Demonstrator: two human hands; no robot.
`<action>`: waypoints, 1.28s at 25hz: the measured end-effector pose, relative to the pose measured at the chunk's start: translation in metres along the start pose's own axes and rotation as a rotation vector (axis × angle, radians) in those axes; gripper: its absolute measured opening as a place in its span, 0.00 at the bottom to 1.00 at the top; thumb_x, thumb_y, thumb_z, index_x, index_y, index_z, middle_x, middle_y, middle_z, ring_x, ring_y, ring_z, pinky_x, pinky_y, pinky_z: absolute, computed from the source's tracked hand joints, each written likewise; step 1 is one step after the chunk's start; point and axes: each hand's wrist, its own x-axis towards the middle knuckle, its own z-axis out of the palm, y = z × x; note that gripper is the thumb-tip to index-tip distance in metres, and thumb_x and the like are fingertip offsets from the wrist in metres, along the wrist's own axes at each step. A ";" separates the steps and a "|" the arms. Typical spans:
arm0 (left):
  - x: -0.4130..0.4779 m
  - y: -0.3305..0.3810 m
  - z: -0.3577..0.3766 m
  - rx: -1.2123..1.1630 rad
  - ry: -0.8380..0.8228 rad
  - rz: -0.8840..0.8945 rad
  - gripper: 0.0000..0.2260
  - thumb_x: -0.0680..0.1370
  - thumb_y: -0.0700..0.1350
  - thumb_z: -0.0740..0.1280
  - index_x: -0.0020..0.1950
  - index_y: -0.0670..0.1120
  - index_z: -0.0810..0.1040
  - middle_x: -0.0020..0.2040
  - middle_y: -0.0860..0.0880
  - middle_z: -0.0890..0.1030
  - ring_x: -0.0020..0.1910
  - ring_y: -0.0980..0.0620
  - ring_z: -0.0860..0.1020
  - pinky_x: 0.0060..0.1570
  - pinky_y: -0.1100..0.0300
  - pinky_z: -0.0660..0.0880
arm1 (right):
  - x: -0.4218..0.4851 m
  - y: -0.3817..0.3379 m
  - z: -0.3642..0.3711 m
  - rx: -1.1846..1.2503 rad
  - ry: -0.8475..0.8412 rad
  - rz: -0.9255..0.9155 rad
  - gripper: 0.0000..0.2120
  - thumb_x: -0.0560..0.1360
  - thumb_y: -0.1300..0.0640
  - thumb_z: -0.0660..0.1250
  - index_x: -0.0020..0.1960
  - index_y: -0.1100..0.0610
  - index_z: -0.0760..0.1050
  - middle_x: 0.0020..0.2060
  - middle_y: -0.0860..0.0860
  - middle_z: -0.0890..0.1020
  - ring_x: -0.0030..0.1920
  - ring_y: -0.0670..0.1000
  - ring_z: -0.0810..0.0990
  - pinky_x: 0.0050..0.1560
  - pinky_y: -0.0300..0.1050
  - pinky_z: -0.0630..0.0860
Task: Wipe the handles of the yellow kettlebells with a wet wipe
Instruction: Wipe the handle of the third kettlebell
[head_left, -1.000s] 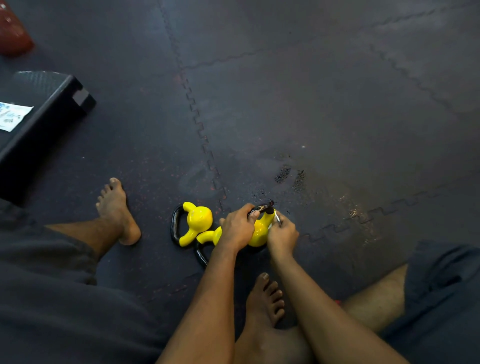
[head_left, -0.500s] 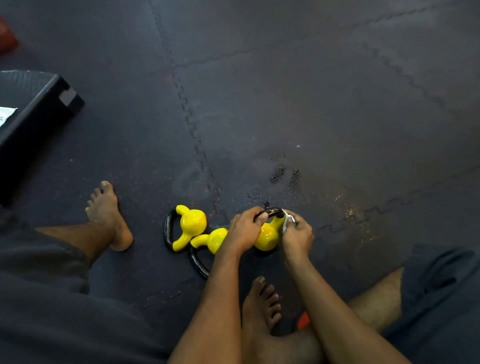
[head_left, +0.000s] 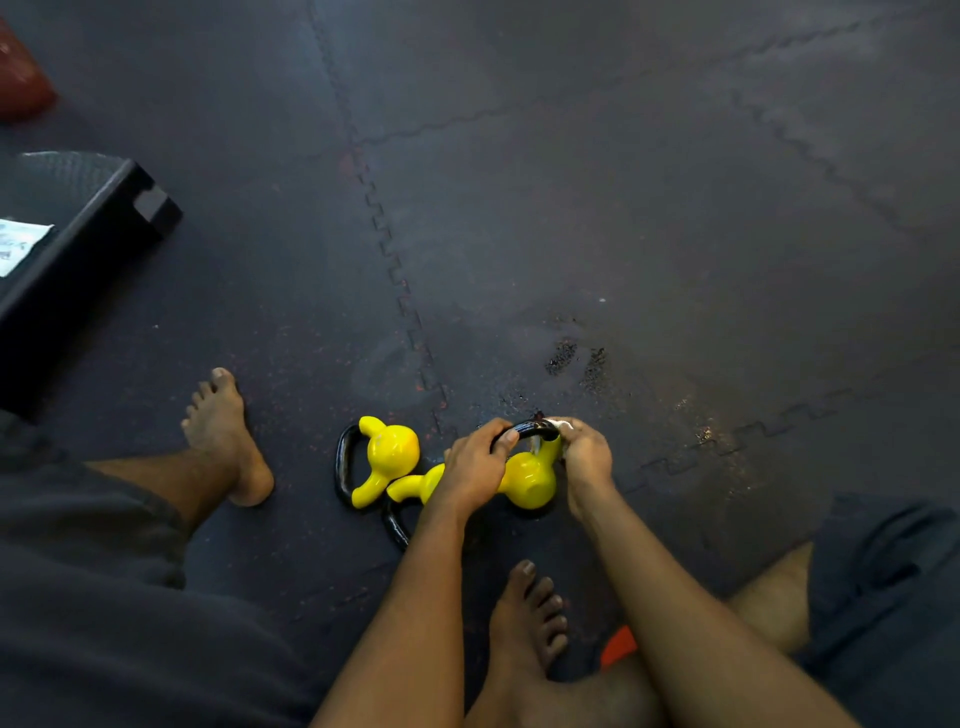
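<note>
On dark floor mat (head_left: 623, 208), glossy yellow kettlebell (head_left: 530, 475), black handle (head_left: 535, 430), perhaps damp

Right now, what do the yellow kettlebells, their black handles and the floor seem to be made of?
Kettlebells: glossy yellow coating, probably vinyl or paint; the bright highlights suggest it, and what lies under it is hidden.
Handles: shiny black, maybe painted metal or hard plastic, judging by the sharp reflections.
Floor: dark, matte, speckled tiles with jigsaw seams, likely rubber or foam.

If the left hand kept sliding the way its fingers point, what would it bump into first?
Probably the right hand. The left hand grips the black handle with fingers aimed along it toward the right hand's wet wipe; depth is hard to judge.
</note>
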 end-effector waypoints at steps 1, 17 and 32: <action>-0.001 0.002 0.001 0.012 0.003 0.006 0.10 0.82 0.54 0.57 0.56 0.54 0.76 0.45 0.50 0.81 0.51 0.43 0.77 0.58 0.45 0.70 | -0.008 0.008 0.002 0.077 0.060 -0.033 0.12 0.80 0.66 0.57 0.46 0.61 0.79 0.37 0.55 0.81 0.37 0.50 0.78 0.40 0.42 0.74; -0.003 0.006 0.002 0.086 0.013 0.026 0.11 0.83 0.54 0.55 0.57 0.54 0.75 0.48 0.48 0.81 0.54 0.42 0.77 0.55 0.48 0.65 | -0.005 0.010 -0.003 0.174 0.105 0.076 0.11 0.76 0.66 0.59 0.44 0.62 0.80 0.40 0.59 0.82 0.40 0.56 0.79 0.46 0.49 0.76; -0.005 0.015 0.004 0.168 0.020 0.016 0.11 0.83 0.54 0.54 0.56 0.54 0.74 0.50 0.48 0.81 0.55 0.43 0.76 0.52 0.48 0.62 | -0.008 0.018 0.005 0.153 0.164 0.026 0.12 0.80 0.63 0.57 0.45 0.62 0.79 0.40 0.57 0.81 0.43 0.56 0.80 0.47 0.49 0.76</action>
